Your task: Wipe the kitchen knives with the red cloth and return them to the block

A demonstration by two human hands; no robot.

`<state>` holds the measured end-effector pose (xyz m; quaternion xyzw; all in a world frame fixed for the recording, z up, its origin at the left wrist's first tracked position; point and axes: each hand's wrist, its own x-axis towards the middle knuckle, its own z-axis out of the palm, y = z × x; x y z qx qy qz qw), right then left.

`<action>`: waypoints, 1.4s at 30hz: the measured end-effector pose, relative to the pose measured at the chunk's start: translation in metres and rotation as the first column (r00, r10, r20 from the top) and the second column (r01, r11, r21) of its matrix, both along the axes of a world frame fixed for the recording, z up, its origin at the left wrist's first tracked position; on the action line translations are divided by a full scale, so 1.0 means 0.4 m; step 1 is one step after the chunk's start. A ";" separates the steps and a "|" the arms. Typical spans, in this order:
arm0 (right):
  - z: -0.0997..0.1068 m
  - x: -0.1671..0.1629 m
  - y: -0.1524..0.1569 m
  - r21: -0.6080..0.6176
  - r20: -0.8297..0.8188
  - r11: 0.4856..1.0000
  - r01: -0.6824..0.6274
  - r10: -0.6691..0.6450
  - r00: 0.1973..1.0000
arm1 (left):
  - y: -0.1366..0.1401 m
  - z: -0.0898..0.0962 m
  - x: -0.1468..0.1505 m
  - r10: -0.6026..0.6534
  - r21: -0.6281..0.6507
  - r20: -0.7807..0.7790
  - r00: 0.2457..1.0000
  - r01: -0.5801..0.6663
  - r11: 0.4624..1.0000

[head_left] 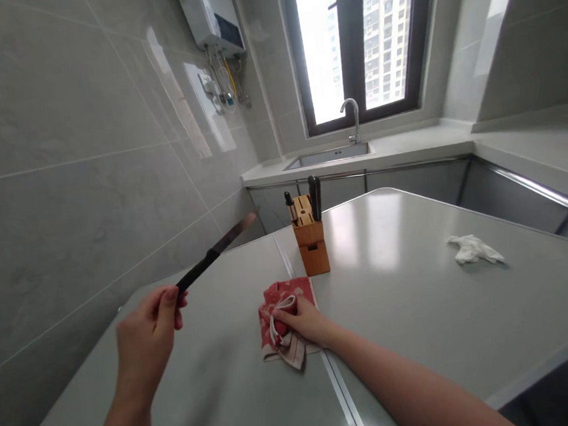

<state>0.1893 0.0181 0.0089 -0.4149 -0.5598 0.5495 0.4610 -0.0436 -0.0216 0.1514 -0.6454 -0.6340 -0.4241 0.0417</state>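
Here, left hand (147,326): wrapped around the handle of a black knife (212,253), seemingly so the fingers keep clear of the blade.
Knife: raised over the table (417,341), towards its left edge, blade slanting up towards the far edge (the tip is blurred).
Right hand (307,321): pinching a bunched fold of red cloth (279,327); the gathering probably gives a firmer hold.
Cloth: lying across the table's seam, inward from the far edge.
Block (314,257): upright near the far edge, handles (315,198) up, presumably for easy reach.
Tissue (474,249): crumpled near the table's far right edge.
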 end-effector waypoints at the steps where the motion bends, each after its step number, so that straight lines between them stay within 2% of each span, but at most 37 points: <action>1: -0.001 0.001 0.000 0.002 -0.007 1.000 0.000 0.000 1.000 | 0.007 0.035 0.007 0.027 0.052 -0.099 0.995 -0.022 0.998; 3: -0.002 0.002 -0.001 0.001 -0.027 1.000 0.000 0.000 1.000 | 0.028 0.108 0.031 0.073 0.159 -0.310 0.948 -0.025 0.987; 5: -0.003 0.003 -0.001 0.004 -0.043 1.000 -0.009 0.010 0.999 | 0.053 0.184 0.066 0.163 0.273 -0.531 0.832 -0.014 0.962; 7: -0.003 0.003 -0.001 0.011 -0.046 1.000 -0.010 0.010 0.999 | 0.081 0.259 0.108 0.265 0.348 -0.651 0.711 -0.031 0.937; 8: -0.003 0.004 -0.001 0.016 -0.045 1.000 -0.011 0.011 0.999 | 0.096 0.294 0.129 0.265 0.365 -0.677 0.687 0.001 0.931; 12: -0.004 0.003 0.000 0.025 -0.027 1.000 -0.014 0.015 1.000 | 0.150 0.401 0.203 0.160 0.380 -0.705 0.691 0.178 0.908; 15: -0.010 0.002 0.004 0.040 -0.028 0.999 -0.011 0.013 1.000 | 0.168 0.445 0.229 0.047 0.371 -0.694 0.718 0.301 0.879; 18: -0.019 0.001 0.008 0.053 -0.037 0.998 -0.020 0.022 0.999 | 0.161 0.474 0.231 -0.080 0.318 -0.695 0.714 0.406 0.857; 21: -0.024 0.000 0.011 0.058 -0.034 0.998 -0.038 0.040 0.999 | 0.142 0.495 0.225 -0.134 0.315 -0.645 0.753 0.422 0.850; 24: -0.024 -0.001 0.013 0.077 -0.027 0.996 -0.048 0.050 0.998 | 0.129 0.509 0.232 -0.140 0.384 -0.558 0.818 0.403 0.831; 26: -0.023 -0.001 0.015 0.093 -0.022 0.994 -0.056 0.058 0.998 | 0.133 0.511 0.247 -0.126 0.422 -0.554 0.823 0.409 0.809; 29: -0.023 0.000 0.015 0.091 -0.014 0.994 -0.065 0.066 0.998 | 0.157 0.499 0.285 -0.095 0.415 -0.647 0.756 0.454 0.789; 34: -0.015 0.000 0.008 0.064 -0.020 0.996 -0.055 0.057 0.998 | 0.211 0.441 0.360 -0.144 0.286 -0.784 0.604 0.556 0.781; 38: -0.002 0.001 -0.001 0.050 -0.029 0.998 -0.045 0.046 0.999 | 0.228 0.399 0.400 -0.196 0.215 -0.808 0.556 0.588 0.780; 42: 0.007 0.001 -0.005 0.029 -0.034 0.998 -0.048 0.049 0.998 | 0.230 0.376 0.413 -0.245 0.129 -0.824 0.511 0.590 0.797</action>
